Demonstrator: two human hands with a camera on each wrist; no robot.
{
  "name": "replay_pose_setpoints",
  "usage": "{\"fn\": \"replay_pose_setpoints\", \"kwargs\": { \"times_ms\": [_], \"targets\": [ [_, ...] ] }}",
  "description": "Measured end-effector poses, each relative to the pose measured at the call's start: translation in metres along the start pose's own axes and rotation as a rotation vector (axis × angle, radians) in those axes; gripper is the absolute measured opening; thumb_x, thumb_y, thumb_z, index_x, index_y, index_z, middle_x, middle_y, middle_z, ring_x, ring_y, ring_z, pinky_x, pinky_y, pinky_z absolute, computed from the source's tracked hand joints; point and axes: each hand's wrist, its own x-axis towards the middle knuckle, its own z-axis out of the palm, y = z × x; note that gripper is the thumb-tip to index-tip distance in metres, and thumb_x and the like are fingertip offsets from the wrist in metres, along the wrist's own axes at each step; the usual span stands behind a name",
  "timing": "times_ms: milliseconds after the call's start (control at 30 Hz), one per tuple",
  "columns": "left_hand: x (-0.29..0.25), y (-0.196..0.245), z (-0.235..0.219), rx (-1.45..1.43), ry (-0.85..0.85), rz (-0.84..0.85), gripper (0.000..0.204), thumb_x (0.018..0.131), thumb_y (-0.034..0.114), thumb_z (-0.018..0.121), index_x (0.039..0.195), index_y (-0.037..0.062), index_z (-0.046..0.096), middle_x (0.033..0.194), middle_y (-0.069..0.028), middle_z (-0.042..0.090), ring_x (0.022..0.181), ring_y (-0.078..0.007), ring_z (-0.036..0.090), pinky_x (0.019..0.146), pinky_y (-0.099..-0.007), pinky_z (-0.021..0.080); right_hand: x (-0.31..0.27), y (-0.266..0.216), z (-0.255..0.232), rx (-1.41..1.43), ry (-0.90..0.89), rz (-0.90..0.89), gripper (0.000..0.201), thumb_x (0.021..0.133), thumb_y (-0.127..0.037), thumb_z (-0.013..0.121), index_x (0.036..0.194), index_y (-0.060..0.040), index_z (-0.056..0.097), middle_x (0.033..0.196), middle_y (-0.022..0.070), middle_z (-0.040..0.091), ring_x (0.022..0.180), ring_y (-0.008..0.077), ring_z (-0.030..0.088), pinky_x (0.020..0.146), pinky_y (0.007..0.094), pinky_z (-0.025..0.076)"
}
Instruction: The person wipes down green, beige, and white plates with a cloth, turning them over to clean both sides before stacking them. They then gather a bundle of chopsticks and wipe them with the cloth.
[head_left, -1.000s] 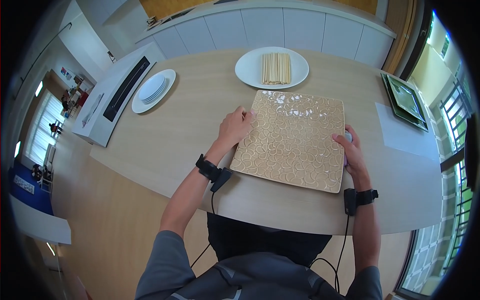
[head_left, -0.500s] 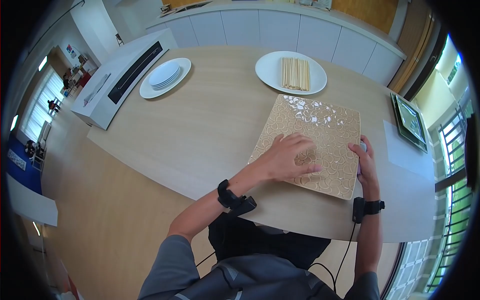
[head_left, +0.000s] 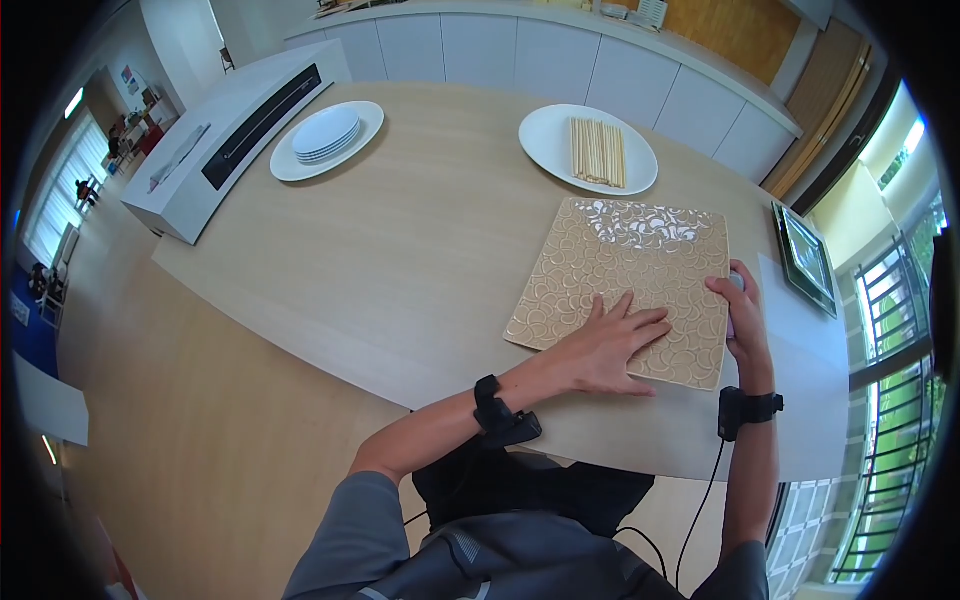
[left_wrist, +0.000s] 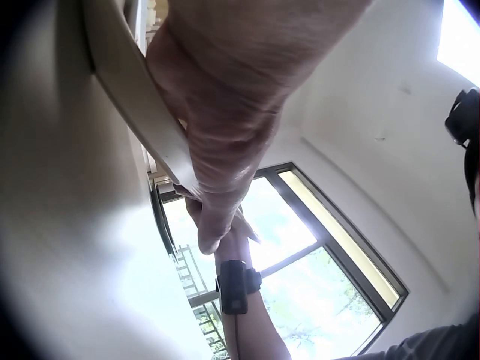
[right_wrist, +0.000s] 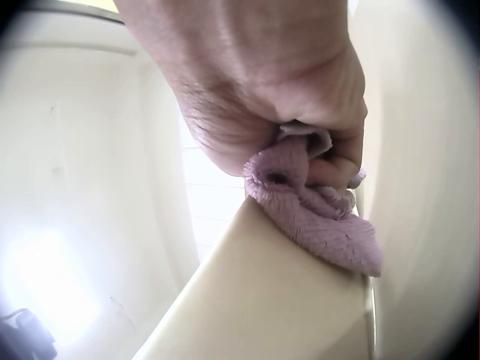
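A square beige plate (head_left: pixel 640 270) with a raised swirl pattern tilts close over the table in front of me. My left hand (head_left: pixel 615 348) lies across its near part, fingers spread and straight; in the left wrist view the hand (left_wrist: pixel 225 97) overlaps the plate's edge (left_wrist: pixel 131 97). With the thumb on top, my right hand (head_left: pixel 745 312) grips the plate's right edge. A bunched purple cloth (right_wrist: pixel 315 217) is held in its curled fingers, against the plate's pale side (right_wrist: pixel 285 292) in the right wrist view.
Beyond the square plate, a white oval plate (head_left: pixel 545 150) bears a bundle of pale sticks (head_left: pixel 598 152). Small stacked white plates (head_left: pixel 327 130) sit on another oval plate (head_left: pixel 290 172) at the far left. Dark green rectangular dishes (head_left: pixel 806 255) and a white sheet (head_left: pixel 800 330) lie at the right.
My left hand has left the plate's left edge, moved right and come down spread over its near part. The right hand keeps its grip. The head view has shifted.
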Motion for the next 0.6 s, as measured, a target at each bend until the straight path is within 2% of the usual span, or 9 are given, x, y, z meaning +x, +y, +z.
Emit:
{"fn": "replay_pose_setpoints", "kwargs": {
  "times_ms": [33,100,133,200,400,600],
  "targets": [
    [0.0,-0.001,0.001,-0.003,0.006,0.002,0.093,0.079,0.057,0.073,0.15,0.0077,0.04,0.161,-0.0099,0.031,0.147,-0.0493,0.021,0.114,-0.0731,0.016,0.0,-0.004,0.002,-0.024,0.002,-0.003,0.032,0.084,-0.01,0.069,0.113,-0.0034,0.056,0.099,0.0108,0.065,0.084,0.0176,0.067,0.072,0.0289,0.056],
    [0.0,-0.001,0.003,0.0,0.025,-0.001,0.083,0.081,0.033,0.073,0.151,0.0075,0.037,0.161,-0.0106,0.029,0.146,-0.051,0.022,0.112,-0.0739,0.019,0.001,-0.008,0.004,-0.053,0.005,-0.007,0.032,0.084,-0.009,0.069,0.113,-0.0031,0.057,0.099,0.0108,0.065,0.084,0.0176,0.067,0.072,0.0288,0.056],
    [-0.001,-0.002,0.002,-0.006,0.037,0.005,0.083,0.081,0.033,0.073,0.151,0.0075,0.037,0.161,-0.0106,0.029,0.146,-0.051,0.022,0.112,-0.0739,0.019,0.002,-0.012,0.007,-0.078,0.015,0.005,0.032,0.084,-0.01,0.069,0.113,-0.003,0.057,0.099,0.0109,0.066,0.084,0.0176,0.067,0.072,0.0287,0.056],
    [-0.001,-0.001,0.006,0.087,0.051,0.014,0.081,0.077,0.015,0.069,0.151,0.0058,0.036,0.161,-0.0136,0.03,0.143,-0.0527,0.026,0.109,-0.0742,0.025,0.001,-0.017,0.01,-0.104,0.022,0.015,0.032,0.084,-0.01,0.069,0.113,-0.0028,0.057,0.098,0.0109,0.066,0.084,0.0176,0.067,0.072,0.0286,0.056],
    [-0.009,0.003,0.005,0.149,0.158,0.077,0.081,0.077,0.009,0.065,0.151,0.003,0.033,0.158,-0.021,0.03,0.138,-0.0539,0.034,0.105,-0.0719,0.034,-0.002,-0.038,0.024,-0.161,0.055,-0.01,0.033,0.083,-0.01,0.068,0.113,-0.0021,0.058,0.098,0.0107,0.065,0.083,0.0175,0.067,0.072,0.0287,0.056],
    [-0.016,0.009,-0.007,0.08,0.268,0.092,0.08,0.078,0.004,0.063,0.152,0.0022,0.032,0.158,-0.022,0.03,0.137,-0.0535,0.036,0.105,-0.0665,0.038,-0.006,-0.08,0.052,-0.289,0.051,-0.082,0.033,0.084,-0.015,0.067,0.112,-0.0006,0.058,0.093,0.0086,0.065,0.078,0.0145,0.065,0.07,0.0261,0.054]
  ]
}}
